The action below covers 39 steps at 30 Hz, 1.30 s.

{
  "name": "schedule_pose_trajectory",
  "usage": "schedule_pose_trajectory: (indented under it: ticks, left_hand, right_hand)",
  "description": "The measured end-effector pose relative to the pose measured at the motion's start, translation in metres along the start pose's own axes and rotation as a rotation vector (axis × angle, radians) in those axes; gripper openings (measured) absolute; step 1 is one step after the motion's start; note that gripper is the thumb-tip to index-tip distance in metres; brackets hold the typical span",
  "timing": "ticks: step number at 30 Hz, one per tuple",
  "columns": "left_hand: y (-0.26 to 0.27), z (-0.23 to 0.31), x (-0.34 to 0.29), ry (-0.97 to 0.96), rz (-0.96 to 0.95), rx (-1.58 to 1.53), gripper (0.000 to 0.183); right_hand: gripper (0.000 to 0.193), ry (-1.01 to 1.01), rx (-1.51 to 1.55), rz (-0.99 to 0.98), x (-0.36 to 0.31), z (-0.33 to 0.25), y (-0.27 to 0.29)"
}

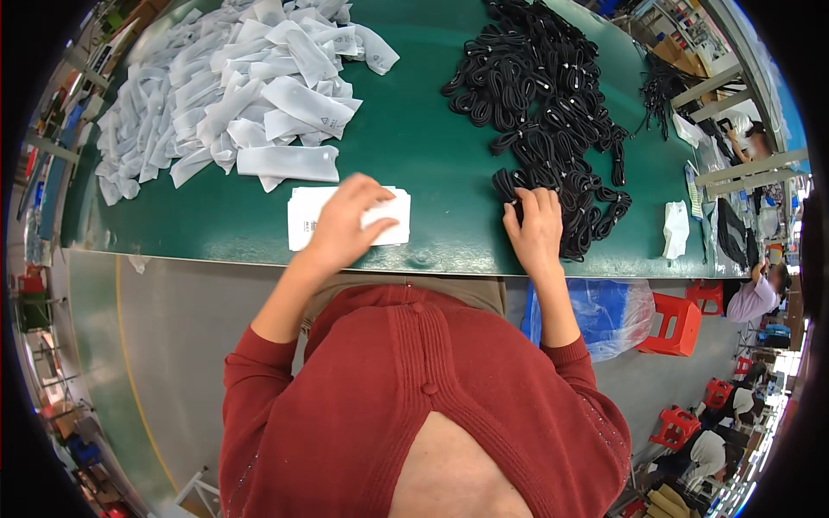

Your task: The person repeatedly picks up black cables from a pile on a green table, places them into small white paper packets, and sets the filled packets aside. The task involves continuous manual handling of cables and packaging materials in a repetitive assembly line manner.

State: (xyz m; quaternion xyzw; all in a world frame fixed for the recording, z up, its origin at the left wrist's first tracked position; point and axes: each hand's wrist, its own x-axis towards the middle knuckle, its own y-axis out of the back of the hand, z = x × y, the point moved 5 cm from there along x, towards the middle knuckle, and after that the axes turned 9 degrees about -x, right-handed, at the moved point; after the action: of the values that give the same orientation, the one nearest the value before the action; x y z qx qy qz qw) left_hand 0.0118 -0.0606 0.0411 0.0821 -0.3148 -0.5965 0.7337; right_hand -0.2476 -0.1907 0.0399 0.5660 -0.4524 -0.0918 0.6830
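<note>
My left hand (347,223) hovers over or rests on a stack of flat white packets (300,220) with dark print, at the table's near edge. Its thumb stands apart from the bent fingers, and nothing shows between them. To the right, my right hand (537,231) has its thumb and fingers closed about a coiled black cable (508,183) at the near left side of a large pile of such cables (553,104). The fingertips partly cover that coil. At the far left lies a heap of frosted, translucent plastic sleeves (233,95), several with small printed marks.
The green table (414,112) ends just before my body. On its right side are a white crumpled packet (676,230) and more loose black cables (663,86). Below stand a blue bin with clear plastic (596,315) and a red stool (672,325). Other people sit far right.
</note>
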Motion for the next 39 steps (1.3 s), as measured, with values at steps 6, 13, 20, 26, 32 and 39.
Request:
schedule_pose_trajectory:
  ticks: [6, 13, 20, 26, 32, 39]
  left_hand:
    - [-0.028, -0.007, -0.009, -0.033, 0.072, 0.137, 0.010]
    - [-0.021, -0.019, -0.014, 0.219, 0.127, -0.179, 0.006]
    - [-0.015, -0.012, -0.012, 0.173, 0.101, -0.298, 0.007]
    - [-0.010, 0.023, -0.007, -0.116, 0.025, -0.096, 0.010]
    - [-0.002, 0.027, 0.000, -0.127, 0.077, -0.046, 0.011]
    - [0.018, 0.019, 0.009, 0.147, 0.145, -0.365, 0.007]
  right_hand:
    - [0.031, -0.114, 0.700, -0.239, 0.003, -0.041, -0.012]
    - [0.039, 0.012, 0.858, -0.331, 0.005, -0.082, -0.012]
    - [0.033, 0.307, 0.752, -0.357, 0.014, -0.089, -0.012]
    - [0.026, -0.638, 1.374, -0.885, 0.001, -0.086, -0.053]
    - [0.015, -0.081, 1.039, -0.324, 0.021, -0.107, -0.026]
    - [0.034, 0.214, 0.967, -0.031, 0.029, -0.114, 0.006]
